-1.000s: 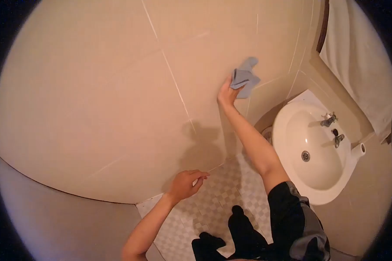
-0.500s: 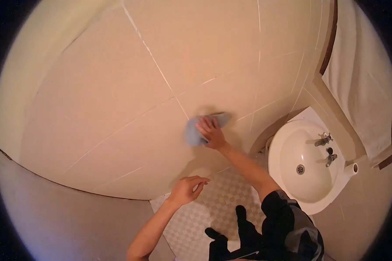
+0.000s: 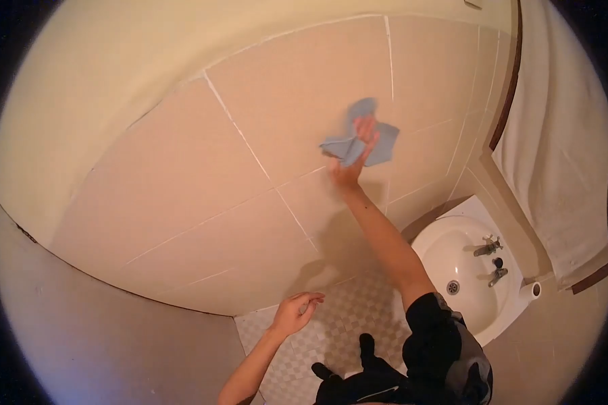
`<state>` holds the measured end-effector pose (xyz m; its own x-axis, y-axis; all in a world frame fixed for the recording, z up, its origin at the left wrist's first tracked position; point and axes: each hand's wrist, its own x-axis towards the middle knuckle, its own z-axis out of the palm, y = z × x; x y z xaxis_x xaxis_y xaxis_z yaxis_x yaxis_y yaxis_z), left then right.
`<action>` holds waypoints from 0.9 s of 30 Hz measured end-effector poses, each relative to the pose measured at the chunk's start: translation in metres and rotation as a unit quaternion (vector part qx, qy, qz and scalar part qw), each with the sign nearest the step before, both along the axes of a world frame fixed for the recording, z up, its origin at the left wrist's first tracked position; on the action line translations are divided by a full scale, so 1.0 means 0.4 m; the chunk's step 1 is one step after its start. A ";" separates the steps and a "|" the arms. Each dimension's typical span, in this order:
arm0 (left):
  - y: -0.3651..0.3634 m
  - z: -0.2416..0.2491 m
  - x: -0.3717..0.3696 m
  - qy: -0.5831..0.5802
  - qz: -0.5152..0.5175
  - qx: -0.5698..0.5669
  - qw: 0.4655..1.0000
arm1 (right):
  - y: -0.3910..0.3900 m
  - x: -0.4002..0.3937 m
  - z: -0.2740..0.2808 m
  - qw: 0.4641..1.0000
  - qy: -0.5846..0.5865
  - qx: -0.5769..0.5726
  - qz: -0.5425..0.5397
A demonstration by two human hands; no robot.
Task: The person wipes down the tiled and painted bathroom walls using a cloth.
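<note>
My right hand [image 3: 363, 135] reaches up to the tiled wall [image 3: 304, 88] and holds a light blue cloth [image 3: 383, 144] there. The cloth is bunched, with folds sticking out on both sides of my slightly blurred fingers. Lower down, my left hand [image 3: 294, 316] hangs in the air before the wall's foot, fingers loosely bent and apart from the thumb. Nothing shows in it.
A white washbasin [image 3: 466, 273] with two taps [image 3: 488, 247] stands to the right. Beyond it hangs a pale curtain [image 3: 554, 155]. A grey panel [image 3: 101, 331] runs along the lower left. Below me lies a checkered floor [image 3: 284, 364].
My right hand has moved up the wall and slightly right with the cloth, which is now more bunched. My left hand has hardly moved. The view has tilted up, showing the tiles' upper edge.
</note>
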<state>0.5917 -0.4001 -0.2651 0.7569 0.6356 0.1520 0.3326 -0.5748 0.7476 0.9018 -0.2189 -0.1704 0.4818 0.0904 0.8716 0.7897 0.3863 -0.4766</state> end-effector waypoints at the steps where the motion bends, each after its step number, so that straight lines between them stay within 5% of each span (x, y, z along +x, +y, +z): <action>1: -0.007 0.001 0.005 -0.017 0.014 -0.031 0.999 | 0.001 -0.015 0.022 0.998 -0.056 -0.027 0.008; 7: -0.030 0.025 0.028 -0.064 0.033 -0.074 0.995 | -0.047 -0.120 0.022 0.928 -0.293 -0.226 0.051; 11: -0.004 -0.005 0.045 -0.105 0.032 -0.089 0.990 | -0.045 -0.111 -0.041 0.883 -0.392 -0.256 0.027; 12: 0.002 -0.004 0.047 -0.106 0.029 -0.084 0.990 | -0.069 -0.102 -0.043 0.889 -0.336 -0.291 0.112; 17: 0.047 -0.017 0.057 -0.123 -0.002 -0.104 0.987 | -0.034 0.022 -0.147 0.977 -0.174 -0.116 0.036; 23: 0.130 -0.020 0.049 -0.158 -0.024 -0.098 0.982 | -0.013 0.094 0.132 0.992 -0.027 -0.026 -0.120; 25: 0.150 0.001 0.053 -0.161 -0.028 -0.077 0.984 | 0.067 0.107 0.140 0.998 0.062 -0.011 -0.008; 27: 0.177 -0.003 0.059 -0.180 -0.046 -0.059 0.981 | 0.076 0.048 0.185 0.998 -0.035 0.041 0.025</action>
<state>0.6153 -0.3293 -0.2662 0.7230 0.5965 0.3484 -0.0137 -0.4918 0.8706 0.9212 -0.1886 -0.0966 0.4170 0.0396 0.9080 0.7986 0.4611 -0.3869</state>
